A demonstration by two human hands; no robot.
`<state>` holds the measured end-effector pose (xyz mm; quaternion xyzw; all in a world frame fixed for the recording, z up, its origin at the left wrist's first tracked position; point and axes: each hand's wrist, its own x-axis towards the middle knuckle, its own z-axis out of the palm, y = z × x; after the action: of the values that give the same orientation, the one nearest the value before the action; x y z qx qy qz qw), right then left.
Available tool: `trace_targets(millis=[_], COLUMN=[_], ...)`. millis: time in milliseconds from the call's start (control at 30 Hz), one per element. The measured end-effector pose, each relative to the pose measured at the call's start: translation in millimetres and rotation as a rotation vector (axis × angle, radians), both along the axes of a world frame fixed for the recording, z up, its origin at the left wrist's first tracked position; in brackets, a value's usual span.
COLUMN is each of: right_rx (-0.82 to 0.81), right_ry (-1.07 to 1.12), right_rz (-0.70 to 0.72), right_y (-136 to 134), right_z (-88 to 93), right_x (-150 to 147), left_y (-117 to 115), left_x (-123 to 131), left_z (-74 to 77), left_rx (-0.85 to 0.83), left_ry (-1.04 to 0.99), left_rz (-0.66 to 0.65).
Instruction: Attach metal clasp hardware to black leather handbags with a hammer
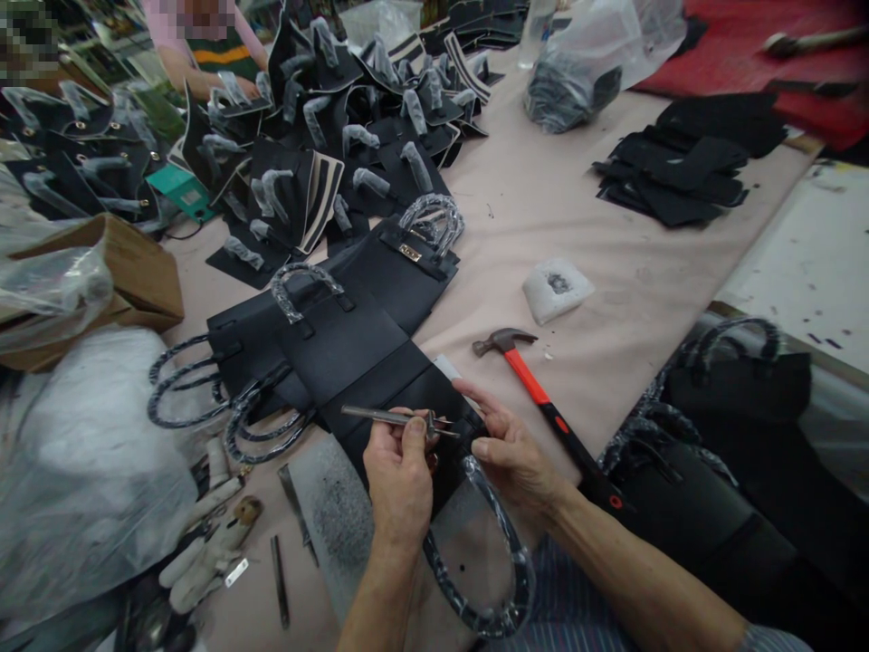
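Note:
My left hand [400, 475] is closed around a slim metal punch-like tool [373, 414], its thin pronged end pointing right over the black leather. My right hand [510, 453] grips the edge of a black handbag panel [386, 385] by the handle's base, thumb bent and index finger stretched out. From that edge a plastic-wrapped handle [506, 543] loops down toward my body. A grey speckled slab [332, 503] lies partly under the leather. Right of my hands rests a claw hammer [536, 385] with a red and black grip.
Black bags with wrapped handles [305, 299] lie beyond my hands, and many more are heaped behind. A white block [557, 290] and stacked black pieces [679, 163] are at right. Loose tools [217, 543] and a cardboard box [136, 272] are at left. Another person [210, 54] stands across the table.

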<state>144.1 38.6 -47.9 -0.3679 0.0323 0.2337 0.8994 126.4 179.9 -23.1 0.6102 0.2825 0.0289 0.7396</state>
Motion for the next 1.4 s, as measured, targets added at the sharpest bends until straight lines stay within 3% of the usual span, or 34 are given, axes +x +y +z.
trace_targets(millis=[267,500,800,1000,1133,1400], right_rx=[-0.027,-0.014,0.019,-0.038,-0.147,-0.610], right_ry=[0.004,-0.007,0.001,-0.006,-0.048,-0.164], right_rz=[-0.059,-0.084,-0.055,-0.055,-0.019,0.233], right_y=[4,4,-1,-3,-10,-38], right_z=[5.5,-2.8,-4.1,-6.1,-7.0,-10.0], right_x=[-3,-3,-3,-4,-3,0], left_y=[2,2,-2,-4,-6,-16], left_x=[6,6,0,-2,-1,-3], left_z=[2.7,4.0,4.3,-4.0,-9.8,-21.2], left_rx=[-0.006,0.022,0.251,0.449,0.588,0.968], left_ry=[0.013,-0.017,-0.161,-0.249,-0.308,-0.423], left_rz=[-0.010,-0.037,-0.102,-0.165,-0.193,-0.292])
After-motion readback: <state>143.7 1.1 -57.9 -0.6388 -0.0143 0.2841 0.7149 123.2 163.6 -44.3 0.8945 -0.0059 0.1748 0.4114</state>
